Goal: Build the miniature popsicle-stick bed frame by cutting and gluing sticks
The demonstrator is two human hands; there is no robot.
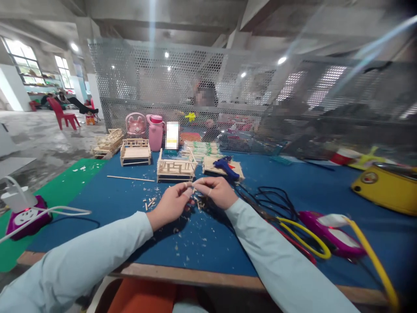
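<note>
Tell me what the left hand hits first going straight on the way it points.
Most likely the right hand, which lies directly ahead of the left hand; whether the two touch is unclear.

Busy blue worktop (117, 208) here, sprinkled with pale flecks (177, 248)!
Stick-built models (176, 168) stand towards the far left, a pink bottle (156, 135) just behind; there's a long thin stick (130, 178) nearer, short wooden bits (150, 202) scattered mid-surface, black cable (276, 193) looping away, and over right, a purple power strip (342, 244) and yellow container (386, 191).
</note>
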